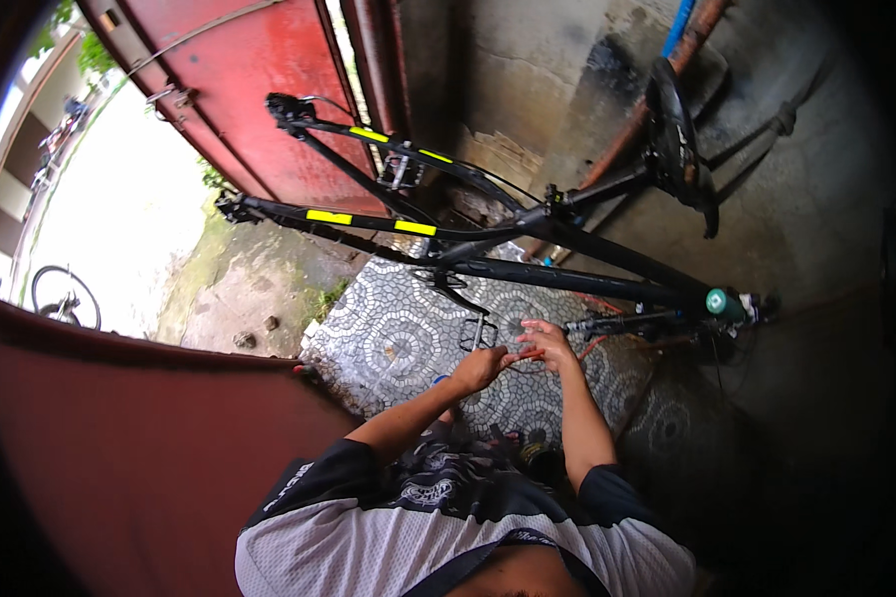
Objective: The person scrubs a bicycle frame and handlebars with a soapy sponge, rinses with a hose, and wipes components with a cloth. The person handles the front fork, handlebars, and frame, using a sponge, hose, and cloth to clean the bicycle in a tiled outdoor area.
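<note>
My left hand (480, 369) is closed around one end of a thin orange-red piece (534, 354), too small to name. The fingers of my right hand (552, 345) curl loosely at its other end, the upper ones partly spread. Both hands meet in front of my body, below a black bicycle frame (567, 283) with yellow strips on its thin tubes. A pedal (479, 333) on the crank hangs just beyond my left hand. No wheels show on the frame.
A red metal gate (259, 80) stands open at upper left, with a dark red panel (149, 438) at lower left. The floor (398, 318) is patterned stone mosaic. A black saddle (675, 129) is near the wall. Orange-red tubing (593, 344) lies right of my hands. Outside stands a bicycle wheel (67, 297).
</note>
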`<move>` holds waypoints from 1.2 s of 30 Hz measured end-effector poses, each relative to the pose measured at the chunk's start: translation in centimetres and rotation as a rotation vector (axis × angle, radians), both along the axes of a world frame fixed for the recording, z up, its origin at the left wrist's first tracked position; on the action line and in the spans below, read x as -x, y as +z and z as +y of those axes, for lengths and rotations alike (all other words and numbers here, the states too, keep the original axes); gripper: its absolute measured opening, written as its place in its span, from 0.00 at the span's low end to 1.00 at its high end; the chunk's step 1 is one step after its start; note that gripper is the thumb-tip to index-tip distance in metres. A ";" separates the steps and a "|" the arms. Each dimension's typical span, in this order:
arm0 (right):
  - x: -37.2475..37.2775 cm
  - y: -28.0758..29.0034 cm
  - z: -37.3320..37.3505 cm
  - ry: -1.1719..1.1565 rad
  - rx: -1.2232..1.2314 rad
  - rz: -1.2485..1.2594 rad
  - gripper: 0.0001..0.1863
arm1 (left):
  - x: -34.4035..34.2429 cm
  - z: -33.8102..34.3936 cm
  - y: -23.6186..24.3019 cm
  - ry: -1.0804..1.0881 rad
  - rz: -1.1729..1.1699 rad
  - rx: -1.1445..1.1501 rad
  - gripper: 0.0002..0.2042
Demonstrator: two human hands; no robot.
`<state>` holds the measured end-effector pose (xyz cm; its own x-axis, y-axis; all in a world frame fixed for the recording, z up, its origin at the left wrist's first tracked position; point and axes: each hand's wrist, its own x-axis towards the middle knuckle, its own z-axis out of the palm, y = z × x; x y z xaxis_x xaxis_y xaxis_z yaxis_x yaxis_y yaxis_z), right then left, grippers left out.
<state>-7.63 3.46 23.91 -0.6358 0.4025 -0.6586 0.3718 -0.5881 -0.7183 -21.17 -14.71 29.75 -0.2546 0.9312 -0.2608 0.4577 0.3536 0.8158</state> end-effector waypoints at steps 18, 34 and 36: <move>-3.5 -3.4 -3.4 -0.184 -0.096 -0.129 0.33 | -1.0 2.1 -5.8 0.001 -0.023 -0.083 0.20; -0.6 -10.8 -8.4 0.438 -0.675 -0.369 0.22 | 12.1 2.4 21.5 0.070 0.746 -0.677 0.25; -0.1 -11.0 -6.7 0.411 -0.672 -0.419 0.22 | 15.7 3.2 24.3 0.130 1.044 -0.582 0.28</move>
<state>-7.52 -3.22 12.92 -0.5753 0.5803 -0.5765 0.7698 0.1458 -0.6214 -36.90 -11.49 54.03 -0.1937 0.7927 0.5781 0.9810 0.1480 0.1257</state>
